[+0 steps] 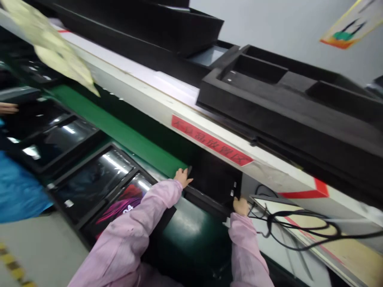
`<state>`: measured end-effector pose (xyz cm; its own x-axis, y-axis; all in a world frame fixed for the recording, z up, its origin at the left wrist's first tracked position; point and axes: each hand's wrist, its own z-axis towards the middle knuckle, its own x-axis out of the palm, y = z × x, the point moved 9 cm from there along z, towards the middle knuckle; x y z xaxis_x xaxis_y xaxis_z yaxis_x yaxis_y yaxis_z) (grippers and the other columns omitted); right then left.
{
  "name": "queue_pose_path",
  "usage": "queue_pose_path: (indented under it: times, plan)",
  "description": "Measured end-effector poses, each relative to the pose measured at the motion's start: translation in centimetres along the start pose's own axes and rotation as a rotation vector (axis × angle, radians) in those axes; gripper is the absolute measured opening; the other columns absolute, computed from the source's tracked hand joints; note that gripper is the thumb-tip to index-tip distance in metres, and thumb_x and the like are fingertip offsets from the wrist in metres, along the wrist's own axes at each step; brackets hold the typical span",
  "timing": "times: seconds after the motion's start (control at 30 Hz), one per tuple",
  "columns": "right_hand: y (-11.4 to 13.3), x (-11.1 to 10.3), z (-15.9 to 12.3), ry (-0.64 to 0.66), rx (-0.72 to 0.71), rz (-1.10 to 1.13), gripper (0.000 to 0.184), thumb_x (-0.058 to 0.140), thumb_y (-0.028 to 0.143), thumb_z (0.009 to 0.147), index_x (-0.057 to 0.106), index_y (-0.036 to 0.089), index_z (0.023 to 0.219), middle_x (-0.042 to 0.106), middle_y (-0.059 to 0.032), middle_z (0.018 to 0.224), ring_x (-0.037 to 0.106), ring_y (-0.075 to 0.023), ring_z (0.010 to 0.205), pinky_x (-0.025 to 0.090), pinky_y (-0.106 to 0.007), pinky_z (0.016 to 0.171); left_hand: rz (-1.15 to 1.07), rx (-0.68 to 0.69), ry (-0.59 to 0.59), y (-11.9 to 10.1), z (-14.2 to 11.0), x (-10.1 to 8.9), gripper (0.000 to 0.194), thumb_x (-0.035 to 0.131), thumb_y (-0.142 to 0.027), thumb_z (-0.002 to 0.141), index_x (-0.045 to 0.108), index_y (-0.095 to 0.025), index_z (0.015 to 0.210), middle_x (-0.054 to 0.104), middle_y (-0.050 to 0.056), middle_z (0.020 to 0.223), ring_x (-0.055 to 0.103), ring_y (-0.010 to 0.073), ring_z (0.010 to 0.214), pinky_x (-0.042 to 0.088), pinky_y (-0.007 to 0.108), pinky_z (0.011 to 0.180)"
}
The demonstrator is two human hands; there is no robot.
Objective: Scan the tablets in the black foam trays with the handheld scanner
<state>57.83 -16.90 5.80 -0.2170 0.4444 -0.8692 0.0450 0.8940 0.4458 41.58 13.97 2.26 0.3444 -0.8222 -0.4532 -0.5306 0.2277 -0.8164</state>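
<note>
A black tray point(211, 175) sits partly under the white shelf, over the green conveyor belt point(143, 149). At its left end, my left hand point(183, 178) grips the edge, with the thumb along the near side. My right hand point(241, 206) is closed round the tray's right end, close to two small white labels. Pink sleeves cover both my arms. Left of my left arm lies another black tray point(78, 225) with two glossy dark screens in it; one shows a pink picture, partly hidden by the sleeve. The far part of the tray I hold is in shadow.
Large black foam trays point(287, 103) stand on the white shelf point(149, 99), which bears a red label point(211, 139). Coiled black cables point(302, 223) lie at the right. A person's hand point(8, 108) and blue garment point(20, 191) show at the left, near another screen tray point(68, 149).
</note>
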Motion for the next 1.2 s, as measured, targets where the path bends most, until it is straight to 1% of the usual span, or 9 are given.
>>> queue_pose_path:
  times: [0.13, 0.23, 0.37, 0.47, 0.53, 0.63, 0.83, 1.0, 1.2]
  plan:
    - [1.2, 0.3, -4.8, -0.019, 0.016, -0.017, 0.057, 0.038, 0.014, 0.07, 0.045, 0.001, 0.125, 0.056, -0.03, 0.114, 0.053, -0.0415, 0.109, 0.04, -0.056, 0.09, 0.209, 0.187, -0.124, -1.9, -5.1, -4.2, 0.062, 0.051, -0.042, 0.082, 0.039, -0.011, 0.134, 0.046, 0.022, 0.123, 0.041, 0.0346, 0.116, 0.031, 0.047, 0.1]
    - [2.6, 2.5, -13.0, -0.072, -0.214, 0.182, 0.055, 0.038, 0.021, 0.074, 0.045, 0.007, 0.127, 0.05, -0.0208, 0.13, 0.045, -0.0327, 0.122, 0.033, -0.048, 0.104, 0.196, 0.271, -0.346, 1.3, -12.6, -10.2, 0.043, 0.044, -0.039, 0.085, 0.051, -0.015, 0.12, 0.052, 0.017, 0.117, 0.045, 0.0285, 0.113, 0.031, 0.041, 0.102]
    - [2.8, 12.5, -25.2, 0.397, -0.194, 0.607, 0.047, 0.054, 0.04, 0.07, 0.054, 0.017, 0.111, 0.06, -0.0142, 0.115, 0.061, -0.028, 0.099, 0.045, -0.048, 0.093, 0.205, -0.247, -0.905, 14.9, -25.9, -20.7, 0.046, 0.049, -0.038, 0.079, 0.051, -0.01, 0.116, 0.052, 0.021, 0.117, 0.041, 0.0345, 0.119, 0.027, 0.05, 0.104]
    - [3.4, 18.6, -30.7, 0.627, 0.001, 0.732, 0.059, 0.067, 0.043, 0.057, 0.052, 0.02, 0.109, 0.06, -0.0106, 0.111, 0.064, -0.0225, 0.076, 0.052, -0.047, 0.078, -0.17, -0.767, -1.006, 25.7, -33.6, -22.4, 0.048, 0.055, -0.043, 0.073, 0.051, -0.011, 0.109, 0.055, 0.021, 0.109, 0.046, 0.0366, 0.115, 0.036, 0.054, 0.096]
    - [4.7, 20.6, -31.6, 0.665, 0.055, 0.73, 0.06, 0.07, 0.04, 0.054, 0.052, 0.021, 0.108, 0.061, -0.0058, 0.099, 0.062, -0.0197, 0.068, 0.053, -0.046, 0.068, -0.611, -0.819, -0.815, 29.4, -34.0, -19.9, 0.039, 0.059, -0.042, 0.069, 0.054, -0.015, 0.097, 0.06, 0.014, 0.094, 0.058, 0.0301, 0.098, 0.048, 0.046, 0.082]
    - [7.0, 20.2, -30.6, 0.569, -0.001, 0.715, 0.051, 0.069, 0.026, 0.051, 0.055, 0.02, 0.1, 0.059, -0.0026, 0.089, 0.059, -0.0225, 0.082, 0.051, -0.048, 0.081, -0.914, -0.709, -0.661, 30.2, -32.4, -17.5, 0.028, 0.064, -0.032, 0.061, 0.052, -0.02, 0.083, 0.059, 0.004, 0.075, 0.06, 0.0187, 0.071, 0.052, 0.034, 0.066]
    - [5.2, 8.9, -28.9, -0.069, -0.41, 0.353, 0.046, 0.05, 0.023, 0.072, 0.051, 0.01, 0.116, 0.048, -0.0195, 0.122, 0.039, -0.0313, 0.122, 0.028, -0.053, 0.106, -0.698, -0.765, -0.642, 31.1, -31.9, -18.2, 0.022, 0.056, -0.026, 0.052, 0.048, -0.02, 0.071, 0.054, 0.002, 0.068, 0.059, 0.0184, 0.068, 0.052, 0.032, 0.063]
    - [-7.0, 1.7, -26.1, -0.433, 0.122, 0.144, 0.07, 0.058, 0.031, 0.072, 0.036, 0.0, 0.13, 0.036, -0.0321, 0.132, 0.027, -0.0412, 0.13, 0.022, -0.06, 0.104, -0.286, -0.819, -0.803, 31.1, -32.3, -25.6, 0.06, 0.064, -0.026, 0.05, 0.04, -0.018, 0.104, 0.044, 0.016, 0.116, 0.044, 0.0325, 0.116, 0.044, 0.042, 0.088]
    - [-13.5, 6.1, -22.7, -0.023, 0.591, 0.678, 0.037, 0.065, 0.023, 0.054, 0.06, 0.012, 0.089, 0.065, -0.0135, 0.077, 0.063, -0.0295, 0.08, 0.053, -0.043, 0.071, 0.017, -0.73, -0.889, 30.0, -27.5, -37.4, 0.057, 0.061, -0.038, 0.062, 0.032, -0.016, 0.107, 0.039, 0.016, 0.119, 0.032, 0.0347, 0.124, 0.029, 0.045, 0.102]
